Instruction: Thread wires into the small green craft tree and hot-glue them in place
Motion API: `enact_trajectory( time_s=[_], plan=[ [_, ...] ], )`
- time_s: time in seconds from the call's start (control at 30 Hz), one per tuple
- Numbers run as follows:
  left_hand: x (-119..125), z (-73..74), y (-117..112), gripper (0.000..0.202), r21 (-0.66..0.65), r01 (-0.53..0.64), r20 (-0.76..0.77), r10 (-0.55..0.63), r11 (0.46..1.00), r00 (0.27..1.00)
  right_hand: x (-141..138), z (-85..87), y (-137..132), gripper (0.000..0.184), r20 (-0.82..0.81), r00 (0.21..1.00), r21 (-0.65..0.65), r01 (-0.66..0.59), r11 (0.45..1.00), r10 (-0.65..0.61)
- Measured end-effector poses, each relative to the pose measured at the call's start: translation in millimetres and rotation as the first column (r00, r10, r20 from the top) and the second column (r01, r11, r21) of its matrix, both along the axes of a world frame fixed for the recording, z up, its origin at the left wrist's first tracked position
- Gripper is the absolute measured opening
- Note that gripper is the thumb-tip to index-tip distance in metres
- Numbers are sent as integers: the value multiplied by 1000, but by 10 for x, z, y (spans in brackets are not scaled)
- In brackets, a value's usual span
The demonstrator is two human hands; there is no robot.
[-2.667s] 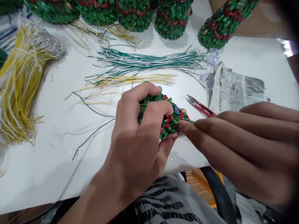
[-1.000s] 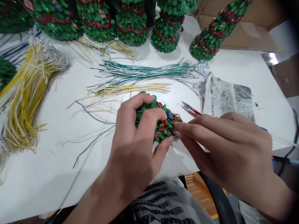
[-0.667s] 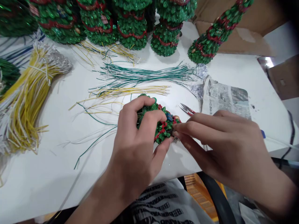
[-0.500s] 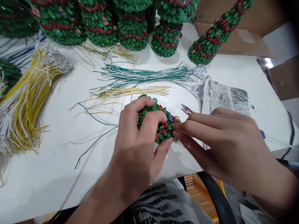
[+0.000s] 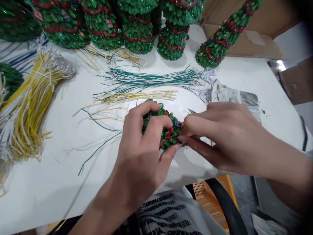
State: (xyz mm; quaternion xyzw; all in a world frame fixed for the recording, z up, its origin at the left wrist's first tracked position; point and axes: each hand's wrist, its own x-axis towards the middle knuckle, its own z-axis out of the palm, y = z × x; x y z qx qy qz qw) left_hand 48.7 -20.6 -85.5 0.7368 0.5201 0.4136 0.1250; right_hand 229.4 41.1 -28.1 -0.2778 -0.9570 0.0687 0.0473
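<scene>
My left hand (image 5: 141, 153) is wrapped round a small green glittery Christmas tree ornament (image 5: 164, 128) with red garland, held on its side just above the white table (image 5: 49, 182). My right hand (image 5: 225, 137) pinches at the ornament's right end with fingertips pressed together; what they pinch is hidden. Most of the ornament is covered by my fingers.
Several finished green tree ornaments (image 5: 137, 26) stand along the far edge. Green-and-white wires (image 5: 151, 78), yellow wires (image 5: 137, 96) and a big yellow bundle (image 5: 26, 107) lie on the table. Snips (image 5: 190, 111) peek out by my right hand, beside newspaper (image 5: 234, 96). Cardboard (image 5: 254, 36) sits far right.
My right hand has slid left and closed in over the ornament's end, now covering most of the snips. The left hand keeps its grip.
</scene>
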Motion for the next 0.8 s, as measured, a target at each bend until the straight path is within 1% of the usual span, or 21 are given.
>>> enact_trajectory(
  time_s=[0.27, 0.43, 0.53, 0.63, 0.73, 0.8],
  plan=[
    [5, -1, 21, 34, -4, 1, -3, -1, 1000, 1000, -16, 52, 131, 13, 22, 997, -33, -68, 997, 68],
    [-2, 2, 10, 33, -2, 0, -19, 0, 1000, 1000, -16, 38, 183, 13, 3, 997, -96, -81, 992, 82],
    [-4, 0, 2, 32, -2, -11, -12, 11, 1000, 1000, 0, 11, 166, 12, -30, 998, -170, -52, 984, 48],
    [-3, -6, 3, 33, 19, -21, -7, 21, 1000, 1000, 28, -25, 116, 12, -49, 999, -202, 9, 979, -19],
    [0, -12, 10, 33, 19, -16, -2, 16, 1000, 1000, 58, -62, 56, 14, -60, 997, -189, 38, 981, -51],
    [2, -14, 14, 33, 22, -24, -2, 24, 999, 1000, 66, -83, 13, 14, -70, 995, -139, 55, 989, -65]
  ],
)
